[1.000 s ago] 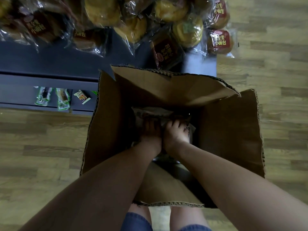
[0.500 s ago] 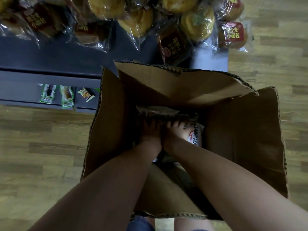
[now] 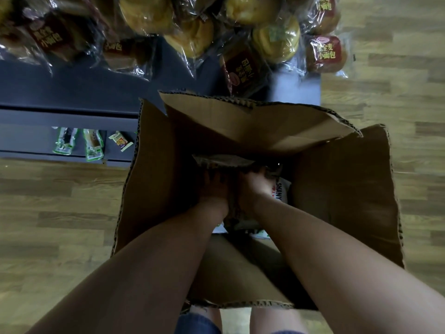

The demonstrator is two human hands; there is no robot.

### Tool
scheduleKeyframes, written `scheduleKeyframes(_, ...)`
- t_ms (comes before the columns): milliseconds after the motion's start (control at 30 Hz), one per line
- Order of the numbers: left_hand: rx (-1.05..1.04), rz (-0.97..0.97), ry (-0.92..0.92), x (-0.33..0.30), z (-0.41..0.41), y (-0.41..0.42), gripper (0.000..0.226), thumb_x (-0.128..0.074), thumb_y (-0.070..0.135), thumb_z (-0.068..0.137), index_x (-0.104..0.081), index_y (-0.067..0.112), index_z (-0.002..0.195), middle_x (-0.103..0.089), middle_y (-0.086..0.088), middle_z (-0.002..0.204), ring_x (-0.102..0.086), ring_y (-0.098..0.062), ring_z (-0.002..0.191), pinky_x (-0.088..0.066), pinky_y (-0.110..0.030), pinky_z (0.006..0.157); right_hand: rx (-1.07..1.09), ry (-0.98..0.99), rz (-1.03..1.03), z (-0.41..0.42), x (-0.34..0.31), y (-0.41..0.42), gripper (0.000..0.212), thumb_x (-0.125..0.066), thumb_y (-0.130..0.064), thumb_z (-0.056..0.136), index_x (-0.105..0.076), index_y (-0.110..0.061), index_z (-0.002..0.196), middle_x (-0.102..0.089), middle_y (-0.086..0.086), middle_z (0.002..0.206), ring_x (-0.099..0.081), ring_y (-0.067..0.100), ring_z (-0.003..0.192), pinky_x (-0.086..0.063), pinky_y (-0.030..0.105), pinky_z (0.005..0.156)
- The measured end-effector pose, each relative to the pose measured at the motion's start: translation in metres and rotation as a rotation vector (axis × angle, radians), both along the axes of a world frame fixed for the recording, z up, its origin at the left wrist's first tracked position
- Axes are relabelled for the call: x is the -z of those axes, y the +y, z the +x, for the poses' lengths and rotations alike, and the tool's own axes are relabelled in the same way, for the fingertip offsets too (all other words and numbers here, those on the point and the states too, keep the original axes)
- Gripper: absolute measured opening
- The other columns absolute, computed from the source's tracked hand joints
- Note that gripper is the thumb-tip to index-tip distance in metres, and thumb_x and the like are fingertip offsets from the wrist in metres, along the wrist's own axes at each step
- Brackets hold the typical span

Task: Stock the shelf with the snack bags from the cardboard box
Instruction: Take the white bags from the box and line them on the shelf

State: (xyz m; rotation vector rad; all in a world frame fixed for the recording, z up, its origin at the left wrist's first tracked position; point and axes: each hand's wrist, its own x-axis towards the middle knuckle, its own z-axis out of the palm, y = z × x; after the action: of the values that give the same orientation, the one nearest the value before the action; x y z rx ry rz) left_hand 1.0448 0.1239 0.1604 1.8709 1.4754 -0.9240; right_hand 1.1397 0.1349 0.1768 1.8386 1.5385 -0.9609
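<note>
An open cardboard box [image 3: 342,201] stands on the floor below me, its far flap [image 3: 252,126] folded inward. Both my arms reach down into it. My left hand [image 3: 213,189] and my right hand [image 3: 255,186] lie side by side deep in the box, gripping a dark bundle of snack bags [image 3: 224,162] whose serrated top edge shows just beyond my fingers. A white snack bag [image 3: 282,192] with red lettering lies to the right of my right hand. My fingertips are lost in shadow.
A dark grey shelf [image 3: 79,88] runs across the top, piled with wrapped bread buns [image 3: 325,53]. Its lower tier [image 3: 26,141] holds a few small green packets [image 3: 92,147]. Wooden floor surrounds the box, and my knees show at the bottom edge.
The view has shifted a little, with the box sitting further right in frame. My hands have stayed together deep in the box, and the white bag beside my right hand has come into sight.
</note>
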Motion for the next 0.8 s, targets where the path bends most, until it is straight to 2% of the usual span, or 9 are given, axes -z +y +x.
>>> scheduleKeyframes(67,-0.018,-0.008,0.014,-0.002,-0.001,0.0,0.055,-0.023,0.028,0.103,0.001,0.016,0.15,0.004,-0.012,0.158,0.005,-0.035,0.144,-0.001,-0.049,0.117,0.029,0.046,0.007,0.0,-0.01,0.004,0.041,-0.041,-0.023,0.095,-0.046,-0.016,0.135,-0.046,0.014,0.137,-0.038,0.036,0.128,-0.042,0.049,0.097)
scheduleKeyframes(200,-0.058,0.016,-0.014,-0.02,0.0,0.006,0.056,-0.029,0.03,0.101,-0.006,0.018,0.15,-0.002,-0.01,0.158,0.001,-0.033,0.145,-0.003,-0.046,0.118,0.063,0.06,0.08,0.001,-0.031,0.004,0.045,-0.044,-0.023,0.095,-0.042,-0.015,0.139,-0.04,0.016,0.142,-0.03,0.039,0.132,-0.038,0.048,0.101)
scheduleKeyframes(300,-0.042,0.067,-0.059,-0.036,0.001,0.008,0.055,-0.033,0.037,0.098,-0.016,0.022,0.149,-0.013,-0.011,0.155,-0.009,-0.034,0.143,-0.008,-0.048,0.117,0.141,0.059,0.099,0.0,-0.038,0.001,0.044,-0.038,-0.021,0.097,-0.039,-0.019,0.141,-0.038,0.011,0.144,-0.032,0.036,0.129,-0.038,0.042,0.094)
scheduleKeyframes(400,-0.087,0.152,-0.116,-0.063,0.002,0.004,0.054,-0.041,0.034,0.095,-0.026,0.02,0.146,-0.022,-0.012,0.151,-0.015,-0.038,0.139,-0.017,-0.048,0.115,0.08,0.057,0.157,0.005,-0.054,-0.005,0.045,-0.043,-0.022,0.093,-0.041,-0.021,0.138,-0.04,0.005,0.142,-0.031,0.033,0.127,-0.038,0.04,0.089)
scheduleKeyframes(567,-0.214,0.172,-0.203,-0.112,0.004,-0.002,0.056,-0.049,0.03,0.088,-0.031,0.023,0.141,-0.026,-0.008,0.147,-0.013,-0.037,0.139,-0.025,-0.047,0.111,0.032,0.078,0.29,0.019,-0.092,-0.019,0.039,-0.043,-0.025,0.094,-0.042,-0.023,0.132,-0.043,0.006,0.133,-0.031,0.035,0.122,-0.037,0.039,0.087)
scheduleKeyframes(700,-0.253,0.26,-0.236,-0.152,0.007,-0.008,0.052,-0.049,0.024,0.082,-0.036,0.021,0.133,-0.034,-0.008,0.135,-0.025,-0.035,0.127,-0.04,-0.044,0.093,-0.001,0.096,0.458,0.025,-0.127,-0.031,0.035,-0.043,-0.015,0.092,-0.043,-0.018,0.127,-0.048,0.009,0.122,-0.036,0.037,0.112,-0.036,0.038,0.072)
scheduleKeyframes(800,-0.243,0.312,-0.25,-0.177,0.01,-0.011,0.05,-0.052,0.021,0.079,-0.038,0.021,0.128,-0.036,-0.007,0.129,-0.028,-0.034,0.121,-0.041,-0.045,0.086,-0.024,0.105,0.558,0.029,-0.153,-0.041,0.033,-0.05,-0.017,0.088,-0.045,-0.017,0.12,-0.049,0.007,0.118,-0.038,0.035,0.107,-0.036,0.037,0.065)
